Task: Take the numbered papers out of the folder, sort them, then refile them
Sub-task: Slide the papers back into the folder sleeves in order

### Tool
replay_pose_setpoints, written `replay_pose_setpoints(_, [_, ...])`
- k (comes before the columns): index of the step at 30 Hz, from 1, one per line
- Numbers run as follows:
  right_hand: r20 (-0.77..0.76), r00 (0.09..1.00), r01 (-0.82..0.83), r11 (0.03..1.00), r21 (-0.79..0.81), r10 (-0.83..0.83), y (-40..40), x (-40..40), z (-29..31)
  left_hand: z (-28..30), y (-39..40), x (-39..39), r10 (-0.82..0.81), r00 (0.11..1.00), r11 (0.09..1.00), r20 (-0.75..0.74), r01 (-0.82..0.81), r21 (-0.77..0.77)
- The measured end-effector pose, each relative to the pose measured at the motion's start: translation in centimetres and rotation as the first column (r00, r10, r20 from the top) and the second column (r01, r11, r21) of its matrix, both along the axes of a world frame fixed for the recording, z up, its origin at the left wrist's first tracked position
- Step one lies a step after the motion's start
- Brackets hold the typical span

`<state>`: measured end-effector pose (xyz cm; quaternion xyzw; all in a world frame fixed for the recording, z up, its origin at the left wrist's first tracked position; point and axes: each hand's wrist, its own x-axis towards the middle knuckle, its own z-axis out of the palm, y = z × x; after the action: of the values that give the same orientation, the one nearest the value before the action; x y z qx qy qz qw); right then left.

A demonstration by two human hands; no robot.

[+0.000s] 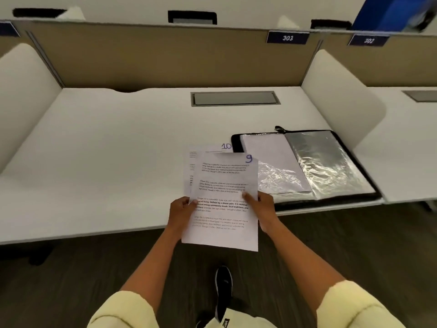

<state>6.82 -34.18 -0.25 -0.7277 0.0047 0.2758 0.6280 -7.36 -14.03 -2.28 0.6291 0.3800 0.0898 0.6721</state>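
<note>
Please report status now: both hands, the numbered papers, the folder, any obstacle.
Left hand and right hand grip sheet 9. Sheet 10 lies beneath on the desk. Folder open at right. Nothing in the way.

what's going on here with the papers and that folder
A person stands at a white desk, holding a printed sheet marked 9 with the left hand and right hand. A sheet marked 10 shows just behind it. The folder lies open to the right, its plastic sleeves showing.
</note>
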Motion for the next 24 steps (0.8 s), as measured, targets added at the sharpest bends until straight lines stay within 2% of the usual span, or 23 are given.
replay_pose_setpoints(9, [-0.194, 0.972, 0.139, 0.990, 0.021, -0.133, -8.8, 0.1, 0.7, -0.5, -7.1, 4.4, 0.113, 0.994, 0.982, 0.009, -0.110, -0.151])
replay_pose_setpoints(12, [-0.261, 0.951, 0.206, 0.968, 0.140, -0.165, -12.3, 0.3, 0.8, -0.2, -10.4, 7.0, 0.120, 0.992, 0.967, 0.030, -0.110, -0.231])
replay_pose_setpoints(16, [-0.342, 0.903, 0.348, 0.908, 0.232, -0.259, -17.5, 1.4, 0.8, 0.1, -15.8, 10.7, 0.052, 0.998, 0.960, 0.041, -0.038, -0.277])
replay_pose_setpoints(24, [-0.299, 0.903, 0.380, 0.896, 0.228, -0.307, -26.8, 5.5, 0.3, 0.8, -27.5, 17.4, -0.043, 0.996, 0.925, 0.076, 0.068, -0.375])
